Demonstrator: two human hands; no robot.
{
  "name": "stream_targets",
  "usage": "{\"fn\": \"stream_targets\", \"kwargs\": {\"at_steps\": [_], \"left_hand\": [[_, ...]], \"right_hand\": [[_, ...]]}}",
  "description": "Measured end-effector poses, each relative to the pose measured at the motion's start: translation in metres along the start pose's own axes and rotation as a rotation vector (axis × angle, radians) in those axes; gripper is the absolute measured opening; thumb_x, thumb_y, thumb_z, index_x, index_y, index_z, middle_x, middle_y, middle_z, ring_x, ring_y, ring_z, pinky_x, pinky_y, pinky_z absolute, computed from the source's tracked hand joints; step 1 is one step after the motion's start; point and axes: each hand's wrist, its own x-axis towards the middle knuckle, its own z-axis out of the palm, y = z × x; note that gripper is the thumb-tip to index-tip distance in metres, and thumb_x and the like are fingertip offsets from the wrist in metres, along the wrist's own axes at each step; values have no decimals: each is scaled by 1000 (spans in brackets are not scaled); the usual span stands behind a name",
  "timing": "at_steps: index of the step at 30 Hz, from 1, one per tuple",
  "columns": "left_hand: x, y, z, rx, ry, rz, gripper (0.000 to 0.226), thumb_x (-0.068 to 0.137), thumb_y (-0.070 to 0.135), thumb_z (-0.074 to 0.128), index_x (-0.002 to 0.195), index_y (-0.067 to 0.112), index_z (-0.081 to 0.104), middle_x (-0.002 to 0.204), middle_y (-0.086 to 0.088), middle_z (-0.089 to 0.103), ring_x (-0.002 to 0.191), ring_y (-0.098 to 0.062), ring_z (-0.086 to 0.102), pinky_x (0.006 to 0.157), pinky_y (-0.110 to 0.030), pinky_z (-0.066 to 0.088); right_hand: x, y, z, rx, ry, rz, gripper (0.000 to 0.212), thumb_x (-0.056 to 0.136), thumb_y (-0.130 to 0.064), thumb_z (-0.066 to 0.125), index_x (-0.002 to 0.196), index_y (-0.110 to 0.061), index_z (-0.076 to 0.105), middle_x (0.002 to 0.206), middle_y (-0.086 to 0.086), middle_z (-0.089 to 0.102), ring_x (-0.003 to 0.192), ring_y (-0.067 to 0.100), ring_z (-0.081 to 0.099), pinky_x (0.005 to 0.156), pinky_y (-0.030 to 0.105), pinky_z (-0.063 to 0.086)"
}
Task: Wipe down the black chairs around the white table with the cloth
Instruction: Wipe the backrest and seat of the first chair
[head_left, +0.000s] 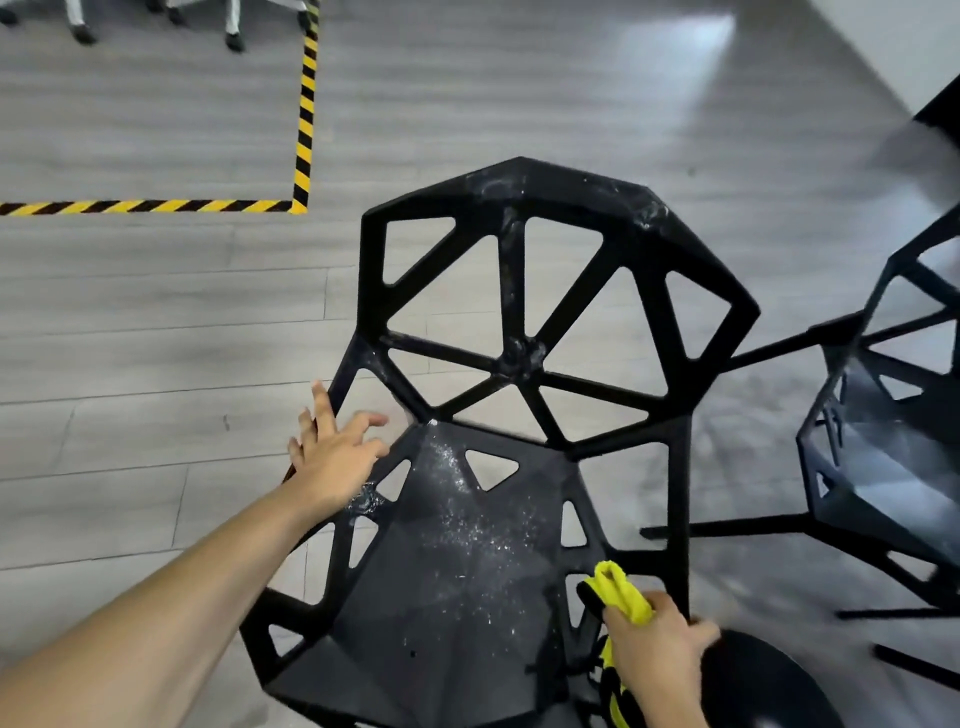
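Observation:
A black chair (519, 358) with a cut-out geometric back and seat stands right in front of me. White dust speckles its seat (467, 525) and the top of its back. My left hand (332, 452) reaches to the left edge where seat and back meet, fingers spread and straight. My right hand (654, 649) grips a yellow and black cloth (623, 592) at the seat's right front edge. The white table is not in view.
A second black chair (893, 441) of the same kind stands close on the right. Yellow-black hazard tape (304, 119) marks the grey wood floor at upper left. Wheeled chair legs (234, 31) show at the top left. A round black object (763, 680) sits bottom right.

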Motion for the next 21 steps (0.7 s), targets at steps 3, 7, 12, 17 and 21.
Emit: {"fn": "stream_targets", "kwargs": {"at_steps": [3, 7, 12, 17, 21], "left_hand": [[6, -5, -2, 30, 3, 5, 32, 96, 27, 53, 125, 42, 54, 162, -4, -31, 152, -33, -14, 121, -51, -5], [4, -8, -2, 39, 95, 29, 33, 94, 26, 54, 126, 33, 51, 166, -8, -13, 152, -35, 6, 122, -53, 10], [-10, 34, -35, 4, 377, 361, 43, 90, 13, 56, 132, 16, 49, 156, -12, 28, 136, -38, 35, 111, -53, 30], [12, 109, -89, 124, 733, 808, 49, 90, 15, 53, 138, 10, 44, 150, -15, 35, 132, -35, 39, 109, -47, 31], [43, 149, -94, 204, 755, 799, 53, 98, 26, 44, 148, 11, 35, 149, -15, 40, 133, -37, 38, 110, -50, 31]], "right_hand": [[-6, -3, 11, 56, 22, 34, 27, 78, -27, 74, 101, -17, 63, 129, 21, 49, 72, 13, 38, 70, 28, 11], [-21, -18, 4, 233, 215, 13, 36, 70, -2, 80, 104, -6, 68, 127, 25, 36, 89, 23, 42, 103, 35, 36], [-45, -61, -18, 298, 227, -216, 40, 80, -10, 74, 115, -27, 64, 111, 3, 43, 97, 25, 52, 88, 35, 39], [-52, -130, -45, 482, 373, -571, 43, 85, -16, 71, 110, -48, 55, 104, -13, 52, 92, 3, 54, 81, 37, 46], [-33, -184, -71, 551, 534, -813, 43, 90, -18, 67, 125, -38, 55, 110, -8, 51, 98, -2, 51, 76, 13, 39]]}}
